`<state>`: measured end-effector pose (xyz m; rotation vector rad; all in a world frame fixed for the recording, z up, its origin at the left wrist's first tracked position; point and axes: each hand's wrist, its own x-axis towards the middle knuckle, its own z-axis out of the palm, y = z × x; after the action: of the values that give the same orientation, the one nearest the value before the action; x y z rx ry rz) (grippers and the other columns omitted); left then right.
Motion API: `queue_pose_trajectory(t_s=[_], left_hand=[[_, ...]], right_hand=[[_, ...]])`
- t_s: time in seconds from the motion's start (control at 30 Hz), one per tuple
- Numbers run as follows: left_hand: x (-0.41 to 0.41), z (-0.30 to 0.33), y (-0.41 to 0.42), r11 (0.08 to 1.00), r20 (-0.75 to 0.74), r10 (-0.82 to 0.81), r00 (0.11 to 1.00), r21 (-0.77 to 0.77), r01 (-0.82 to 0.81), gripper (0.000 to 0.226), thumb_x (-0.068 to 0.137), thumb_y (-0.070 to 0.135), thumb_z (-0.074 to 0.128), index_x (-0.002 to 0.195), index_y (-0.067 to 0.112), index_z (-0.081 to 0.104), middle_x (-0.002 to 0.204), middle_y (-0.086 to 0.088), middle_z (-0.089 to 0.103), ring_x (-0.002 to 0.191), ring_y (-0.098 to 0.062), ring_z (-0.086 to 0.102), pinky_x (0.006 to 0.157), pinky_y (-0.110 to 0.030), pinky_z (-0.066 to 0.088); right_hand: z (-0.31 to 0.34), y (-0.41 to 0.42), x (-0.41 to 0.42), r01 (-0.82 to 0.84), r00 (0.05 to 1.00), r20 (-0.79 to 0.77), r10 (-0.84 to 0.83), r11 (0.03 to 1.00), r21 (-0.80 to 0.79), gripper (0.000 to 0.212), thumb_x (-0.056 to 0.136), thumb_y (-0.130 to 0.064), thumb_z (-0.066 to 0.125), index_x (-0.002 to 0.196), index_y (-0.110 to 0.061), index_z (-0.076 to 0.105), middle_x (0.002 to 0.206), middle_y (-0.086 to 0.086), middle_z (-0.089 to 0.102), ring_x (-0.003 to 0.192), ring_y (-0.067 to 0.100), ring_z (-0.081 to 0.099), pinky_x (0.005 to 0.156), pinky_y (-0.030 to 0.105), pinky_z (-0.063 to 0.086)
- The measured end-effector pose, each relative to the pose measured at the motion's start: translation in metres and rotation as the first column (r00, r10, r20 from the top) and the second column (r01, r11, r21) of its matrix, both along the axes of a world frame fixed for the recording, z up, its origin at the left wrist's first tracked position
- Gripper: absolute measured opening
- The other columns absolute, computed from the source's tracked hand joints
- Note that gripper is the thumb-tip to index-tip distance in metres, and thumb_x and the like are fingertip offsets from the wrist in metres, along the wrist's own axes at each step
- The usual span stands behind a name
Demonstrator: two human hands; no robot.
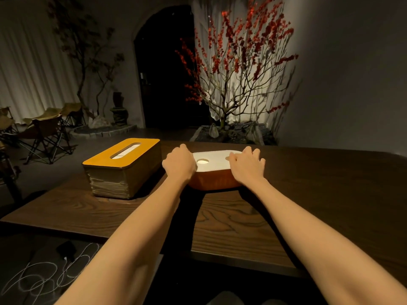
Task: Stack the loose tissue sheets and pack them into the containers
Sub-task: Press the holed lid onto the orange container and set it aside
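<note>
An orange-brown rounded container (211, 182) with a white lid (217, 158) sits on the dark wooden table (242, 227). The lid has a round hole near its left end, showing white inside. My left hand (179, 162) grips the lid's left end, fingers curled over the far edge. My right hand (247, 162) rests on the lid's right end with fingers bent over it. To the left stands a rectangular tissue box (123, 170) with a yellow-orange top and a long slot that shows white tissue. No loose tissue sheets are in view.
The table's left edge runs diagonally near the tissue box. A planter with a red-blossom tree (237, 69) stands behind the table. Folding chairs (44, 130) are at the far left. White cables (50, 276) lie on the floor at lower left.
</note>
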<state>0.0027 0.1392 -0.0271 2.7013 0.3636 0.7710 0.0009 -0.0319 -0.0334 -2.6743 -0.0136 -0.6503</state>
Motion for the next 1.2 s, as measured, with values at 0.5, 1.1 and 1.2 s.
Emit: queue_pose_trajectory(t_s=[0.5, 1.1, 1.2], left_hand=[[-0.014, -0.033, -0.025, 0.639, 0.002, -0.124, 0.992, -0.765, 0.081, 0.05, 0.105, 0.032, 0.026, 0.144, 0.001, 0.028, 0.146, -0.02, 0.038, 0.13, -0.035, 0.041, 0.104, -0.042, 0.034], [0.02, 0.003, -0.177, 0.059, 0.194, -0.749, 0.633, -0.933, 0.355, 0.056, 0.097, 0.024, 0.051, 0.144, 0.027, 0.019, 0.133, -0.009, 0.033, 0.115, -0.03, 0.042, 0.083, -0.048, 0.054], [0.027, 0.005, -0.219, -0.001, 0.157, -0.848, 0.506, -0.955, 0.295, 0.075, 0.09, 0.026, 0.064, 0.146, 0.031, 0.013, 0.141, -0.012, 0.028, 0.122, -0.034, 0.04, 0.081, -0.047, 0.057]], right_hand=[[-0.013, -0.026, -0.007, 0.052, 0.878, -0.383, 0.287, 0.738, 0.673, 0.069, 0.101, -0.05, 0.025, 0.151, -0.002, 0.019, 0.153, 0.014, 0.031, 0.137, 0.031, 0.035, 0.112, 0.038, 0.03], [0.011, -0.168, -0.026, 0.181, 0.983, -0.173, -0.065, 0.135, 0.974, 0.061, 0.101, -0.047, 0.03, 0.153, -0.026, 0.004, 0.141, 0.015, 0.038, 0.12, 0.032, 0.045, 0.079, 0.038, 0.05], [0.011, -0.21, -0.031, 0.197, 0.967, -0.176, -0.183, 0.102, 0.975, 0.061, 0.101, -0.048, 0.03, 0.152, -0.027, 0.004, 0.141, 0.015, 0.038, 0.119, 0.033, 0.047, 0.078, 0.038, 0.051]])
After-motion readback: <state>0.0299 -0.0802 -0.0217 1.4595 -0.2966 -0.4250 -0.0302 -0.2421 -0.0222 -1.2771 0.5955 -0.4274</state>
